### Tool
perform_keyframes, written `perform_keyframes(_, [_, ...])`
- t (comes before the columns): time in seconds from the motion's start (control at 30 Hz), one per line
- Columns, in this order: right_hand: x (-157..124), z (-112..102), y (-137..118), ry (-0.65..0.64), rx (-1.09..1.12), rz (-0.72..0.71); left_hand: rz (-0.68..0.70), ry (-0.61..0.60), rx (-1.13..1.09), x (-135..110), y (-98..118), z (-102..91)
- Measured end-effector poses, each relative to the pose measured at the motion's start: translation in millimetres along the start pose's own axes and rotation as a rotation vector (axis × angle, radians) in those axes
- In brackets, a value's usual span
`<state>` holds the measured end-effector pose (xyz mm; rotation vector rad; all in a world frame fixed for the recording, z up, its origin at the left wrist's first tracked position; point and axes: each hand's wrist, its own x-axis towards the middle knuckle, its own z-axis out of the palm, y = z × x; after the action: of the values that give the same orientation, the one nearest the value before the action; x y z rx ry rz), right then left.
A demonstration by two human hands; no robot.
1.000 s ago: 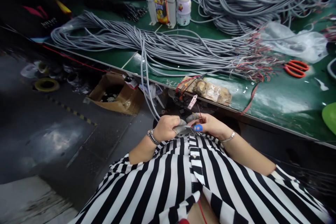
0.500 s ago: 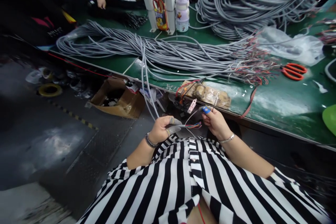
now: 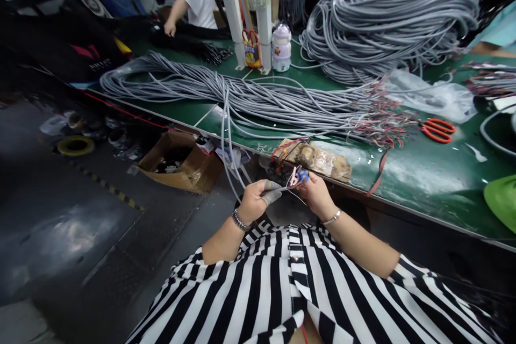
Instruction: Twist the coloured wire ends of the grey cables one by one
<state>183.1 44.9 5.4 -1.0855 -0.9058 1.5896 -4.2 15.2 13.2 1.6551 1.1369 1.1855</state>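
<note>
My left hand (image 3: 258,200), with grey covers on its fingertips, is closed around a grey cable (image 3: 285,189) near its stripped end. Two grey strands run from that hand up to the bench. My right hand (image 3: 316,193) wears a blue finger cover and pinches the thin coloured wires at the cable's end; its fingers hide most of them. One thin pale wire (image 3: 297,197) sticks out below, apart from the others. Beside the right fingertips, a small pink plastic piece (image 3: 294,176) shows at the bench edge.
A long bundle of grey cables (image 3: 266,99) lies along the green bench (image 3: 419,177). Orange-handled scissors (image 3: 438,130), a taped block (image 3: 322,161) and a bottle (image 3: 281,48) are on it. A large cable coil (image 3: 391,16) sits behind. An open carton (image 3: 181,164) stands below; a co-worker's arm (image 3: 177,13) is across the bench.
My right hand has come left and closer to my left hand, now at the bunched wire ends instead of pulling one thin wire outward. The view has tilted up slightly.
</note>
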Motion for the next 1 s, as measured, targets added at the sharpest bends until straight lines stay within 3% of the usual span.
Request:
perform_keyframes(0.1, [4.2, -0.5, 8.1, 0.065, 0.009, -0.052, -0.027, -0.023, 0.005, 0.3, -3.8, 1.7])
perform_keyframes(0.23, [11.3, -1.6, 8.3, -0.12, 0.141, 0.148, -0.035, -0.048, 0.014, 1.2, -6.4, 4.3])
perform_keyframes(0.3, [13.2, -0.8, 6.0, -0.172, 0.188, 0.183, -0.034, -0.061, 0.018, 2.3, -7.0, 5.5])
perform_keyframes(0.53, [15.5, 1.7, 6.2, -0.129, 0.261, 0.104, 0.011, -0.11, 0.047, 6.0, -6.4, 7.2])
perform_keyframes(0.77, [14.9, 1.9, 4.3, -0.163, 0.235, 0.105, 0.068, -0.007, 0.038, 4.8, -3.9, 6.1])
perform_keyframes(1.0, [13.4, 3.2, 3.2, -0.115, 0.206, 0.122, 0.045, -0.042, 0.027, 8.8, -5.8, 7.4])
